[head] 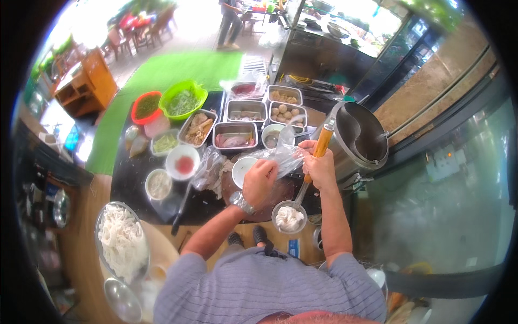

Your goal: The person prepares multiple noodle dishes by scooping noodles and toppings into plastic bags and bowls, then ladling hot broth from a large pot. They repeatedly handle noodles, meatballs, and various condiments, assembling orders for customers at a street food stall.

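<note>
My right hand [319, 164] grips the wooden handle [323, 141] of a noodle strainer, and its fingers also touch a clear plastic bag [285, 152]. Low beside the round board, the strainer basket [289, 217] holds a clump of white noodles [289, 219]. My left hand [259, 182], with a metal watch at the wrist, has curled fingers next to the bag. Whether they grip the bag is unclear. Just behind that hand a white bowl [241, 172] sits on the round board [279, 198], partly hidden.
Metal trays of meat [234, 141] and meatballs [286, 113] line the dark table, near a green basket [184, 99]. A divided steel pot [360, 133] stands right. A knife [182, 206] overhangs the front edge. A noodle bowl [121, 243] is at left; a person [230, 22] stands far back.
</note>
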`<state>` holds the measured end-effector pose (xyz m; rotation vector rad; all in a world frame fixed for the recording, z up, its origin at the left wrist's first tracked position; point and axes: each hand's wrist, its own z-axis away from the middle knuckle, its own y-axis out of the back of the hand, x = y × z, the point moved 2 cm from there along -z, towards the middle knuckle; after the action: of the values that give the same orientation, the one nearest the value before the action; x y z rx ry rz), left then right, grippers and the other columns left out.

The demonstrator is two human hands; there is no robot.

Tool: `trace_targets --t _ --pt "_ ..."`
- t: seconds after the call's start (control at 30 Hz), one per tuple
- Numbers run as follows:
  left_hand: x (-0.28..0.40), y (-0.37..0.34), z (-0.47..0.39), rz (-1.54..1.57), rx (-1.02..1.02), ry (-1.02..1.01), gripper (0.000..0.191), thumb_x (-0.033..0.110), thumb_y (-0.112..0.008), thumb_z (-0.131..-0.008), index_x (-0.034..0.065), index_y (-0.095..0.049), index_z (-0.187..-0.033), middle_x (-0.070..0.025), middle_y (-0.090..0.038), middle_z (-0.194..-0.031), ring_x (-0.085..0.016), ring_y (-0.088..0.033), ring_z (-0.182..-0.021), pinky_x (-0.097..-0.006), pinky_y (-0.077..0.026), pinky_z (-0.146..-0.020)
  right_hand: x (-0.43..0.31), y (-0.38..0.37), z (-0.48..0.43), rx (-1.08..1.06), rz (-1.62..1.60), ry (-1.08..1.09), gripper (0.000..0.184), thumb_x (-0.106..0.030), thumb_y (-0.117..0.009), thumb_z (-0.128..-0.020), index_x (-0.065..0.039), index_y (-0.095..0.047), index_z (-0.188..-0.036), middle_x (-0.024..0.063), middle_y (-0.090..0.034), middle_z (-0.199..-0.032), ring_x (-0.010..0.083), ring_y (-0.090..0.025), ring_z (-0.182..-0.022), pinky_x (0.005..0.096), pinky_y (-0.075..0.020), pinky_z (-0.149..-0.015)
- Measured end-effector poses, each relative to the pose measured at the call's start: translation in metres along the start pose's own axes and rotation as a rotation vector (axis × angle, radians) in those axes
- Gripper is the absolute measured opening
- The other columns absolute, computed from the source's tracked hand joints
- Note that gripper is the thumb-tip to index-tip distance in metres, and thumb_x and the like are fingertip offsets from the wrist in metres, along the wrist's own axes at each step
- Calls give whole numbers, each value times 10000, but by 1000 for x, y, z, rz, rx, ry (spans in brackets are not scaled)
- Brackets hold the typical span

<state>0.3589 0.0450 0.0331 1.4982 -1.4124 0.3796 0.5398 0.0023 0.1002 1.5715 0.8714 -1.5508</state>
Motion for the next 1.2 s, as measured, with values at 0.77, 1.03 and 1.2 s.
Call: trace_targets --t 0.77,1.03,1.2 --pt "18 -56 11 359 -377 485 343 104 -685 -885 19 -651 -1216 -14 -630 -897 -102 -572 -802 -279 -493 -721 -108 294 -99 578 -258 347 482 -377 -728 -965 -156 -451 -638 -11 -426 -605 104 -417 -494 240 -342 -472" --pt "7 -71 93 -346 -164 256 303 72 -623 -947 57 -717 -1234 -126 -670 -881 -282 -629 -794 -378 -511 -759 -6 390 -316 714 84 479 388 -349 -699 -986 -132 -501 -731 -53 -462 -624 54 -441 -520 253 -373 -493" --pt "22 -64 166 -174 238 1022 365 139 -650 -920 9 -685 -1259 -185 -736 -1012 -277 -709 -927 -401 -558 -819 102 369 -390 500 284 586 388 -282 -676 -990 -18 -590 -718 35 -572 -625 151 -549 -572 361 -420 -546"
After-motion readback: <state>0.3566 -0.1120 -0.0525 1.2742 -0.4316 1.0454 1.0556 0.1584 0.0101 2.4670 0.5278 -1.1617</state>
